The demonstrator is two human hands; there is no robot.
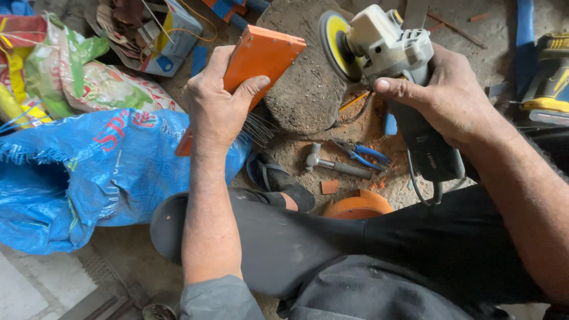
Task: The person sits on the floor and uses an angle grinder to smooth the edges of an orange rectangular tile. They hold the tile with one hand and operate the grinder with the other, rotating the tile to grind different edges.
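Dark trousers over dusty floor

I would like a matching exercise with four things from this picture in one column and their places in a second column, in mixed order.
Things:
1. orange block
2. angle grinder
3. hammer
4. blue sack

Places:
A. on the ground beside blue-handled pliers
B. held in the right hand
C. lying on the ground at the left
D. held in the left hand

Pairs: 1-D, 2-B, 3-A, 4-C

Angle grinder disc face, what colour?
Yellow, with a dark rim, on the angle grinder in the right hand; head view.
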